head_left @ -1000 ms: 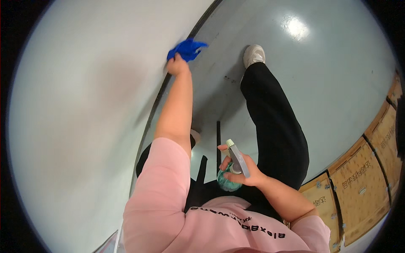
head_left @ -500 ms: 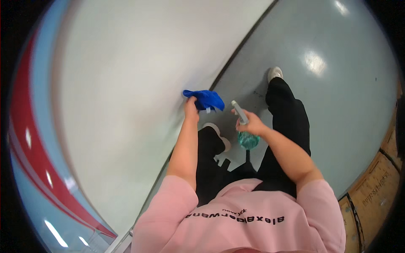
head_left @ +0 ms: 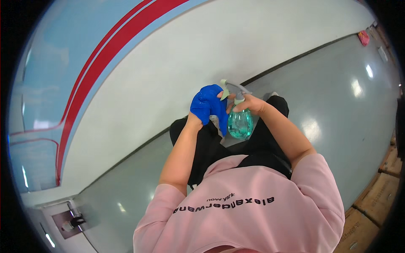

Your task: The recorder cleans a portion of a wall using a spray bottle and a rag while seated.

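Observation:
A blue cloth (head_left: pixel 204 105) is draped over my left hand (head_left: pixel 195 119); the hand holds it from below, and the cloth hides the fingers. Wrapped round the neck of a spray bottle is my right hand (head_left: pixel 252 104). The spray bottle (head_left: pixel 240 125) is clear with teal-green liquid inside and has a grey and pale green trigger head. Its nozzle end is close above the right edge of the cloth. Both hands are in front of my body, the bottle just right of the cloth.
A white wall panel (head_left: pixel 139 101) runs along the left and far side, with a red stripe (head_left: pixel 95 63) and light blue area above it. Grey floor (head_left: pixel 329 92) spreads to the right. Wooden boxes (head_left: pixel 375 198) stand at the right edge. A pink item (head_left: pixel 363 38) lies far right.
The view has turned along the wall. My hands have come together; the cloth, earlier hanging from my left hand near the wall, now covers that hand beside the spray bottle.

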`<state>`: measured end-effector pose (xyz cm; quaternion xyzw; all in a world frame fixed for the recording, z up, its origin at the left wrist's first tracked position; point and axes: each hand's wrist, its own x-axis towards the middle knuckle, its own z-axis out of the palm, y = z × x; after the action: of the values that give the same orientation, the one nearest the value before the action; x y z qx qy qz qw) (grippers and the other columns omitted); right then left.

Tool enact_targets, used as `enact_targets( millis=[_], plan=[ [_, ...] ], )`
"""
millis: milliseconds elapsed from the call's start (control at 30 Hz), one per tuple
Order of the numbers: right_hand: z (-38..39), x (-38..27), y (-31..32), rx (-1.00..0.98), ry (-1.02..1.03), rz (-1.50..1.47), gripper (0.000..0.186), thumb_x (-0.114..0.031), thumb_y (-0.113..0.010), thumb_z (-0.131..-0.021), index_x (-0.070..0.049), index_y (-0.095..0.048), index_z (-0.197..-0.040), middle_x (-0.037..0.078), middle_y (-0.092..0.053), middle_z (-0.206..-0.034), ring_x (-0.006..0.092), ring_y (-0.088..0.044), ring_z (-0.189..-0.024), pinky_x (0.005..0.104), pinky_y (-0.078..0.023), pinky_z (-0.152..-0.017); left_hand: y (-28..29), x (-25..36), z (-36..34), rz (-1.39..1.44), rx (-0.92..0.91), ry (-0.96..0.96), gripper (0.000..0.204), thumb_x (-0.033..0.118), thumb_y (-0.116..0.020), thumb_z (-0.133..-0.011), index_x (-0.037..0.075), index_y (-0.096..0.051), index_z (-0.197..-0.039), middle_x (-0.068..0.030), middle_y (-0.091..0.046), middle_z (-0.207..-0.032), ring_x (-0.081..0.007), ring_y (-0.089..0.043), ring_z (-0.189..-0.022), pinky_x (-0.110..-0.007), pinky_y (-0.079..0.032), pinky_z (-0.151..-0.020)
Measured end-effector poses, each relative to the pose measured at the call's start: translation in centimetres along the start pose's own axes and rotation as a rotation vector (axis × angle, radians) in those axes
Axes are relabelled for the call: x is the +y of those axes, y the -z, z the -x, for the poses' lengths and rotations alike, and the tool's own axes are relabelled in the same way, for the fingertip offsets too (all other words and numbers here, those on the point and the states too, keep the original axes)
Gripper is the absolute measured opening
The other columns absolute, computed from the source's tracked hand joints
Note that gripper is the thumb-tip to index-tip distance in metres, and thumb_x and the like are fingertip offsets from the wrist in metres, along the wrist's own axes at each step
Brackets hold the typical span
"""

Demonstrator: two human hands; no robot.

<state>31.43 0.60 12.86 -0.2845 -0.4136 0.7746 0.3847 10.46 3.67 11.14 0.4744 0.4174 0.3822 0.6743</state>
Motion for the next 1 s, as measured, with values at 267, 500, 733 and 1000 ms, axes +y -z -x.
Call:
enact_targets(
  millis=[267, 500, 733, 1000],
  plan=[
    [2.4, 2.2, -0.5, 0.284, 0.304, 0.835, 0.060, -0.004, -0.064, -0.060, -0.009, -0.046, -0.117, 0.008, -0.048, -0.111, 0.0172, -0.052, -0.094, 0.0308, -0.044, -0.078, -1.6, 1.4, 1.5, -0.737, 0.261, -0.612, 0.020, 0.007, -0.052, -0.074, 0.002, -0.054, -0.093, -0.0145, -0.055, -0.087, -0.0263, -0.056, -0.080, -0.033, -0.045, -0.070],
    [7.0, 0.6, 1.1, 0.456, 0.261, 0.848, 0.053, -0.008, -0.061, -0.063, -0.010, -0.048, -0.115, 0.009, -0.047, -0.107, 0.0208, -0.055, -0.088, 0.0307, -0.044, -0.077, -0.3, -3.3, -7.6, -0.986, 0.669, -0.421, 0.012, 0.008, -0.047, -0.074, 0.002, -0.053, -0.082, -0.0155, -0.053, -0.086, -0.0341, -0.052, -0.083, -0.043, -0.043, -0.069],
    [8.0, 2.3, 3.8, 0.494, 0.257, 0.431, 0.055, -0.002, -0.061, -0.063, -0.009, -0.048, -0.116, 0.006, -0.044, -0.107, 0.0143, -0.057, -0.078, 0.0292, -0.045, -0.073, 0.8, 2.3, -12.1, -1.325, 0.378, -0.470, 0.020, 0.016, -0.044, -0.079, 0.010, -0.059, -0.089, -0.0130, -0.058, -0.095, -0.0331, -0.055, -0.086, -0.043, -0.044, -0.070],
    [7.2, 1.9, 2.2, 0.418, 0.306, 0.405, 0.061, -0.001, -0.061, -0.061, -0.011, -0.045, -0.119, 0.007, -0.042, -0.111, 0.0164, -0.058, -0.080, 0.0310, -0.045, -0.075, 0.8, 8.1, -9.3, -0.563, 0.184, -0.189, 0.019, 0.002, -0.049, -0.078, 0.000, -0.058, -0.095, -0.0035, -0.060, -0.082, -0.0114, -0.053, -0.076, -0.023, -0.042, -0.071]
  ],
)
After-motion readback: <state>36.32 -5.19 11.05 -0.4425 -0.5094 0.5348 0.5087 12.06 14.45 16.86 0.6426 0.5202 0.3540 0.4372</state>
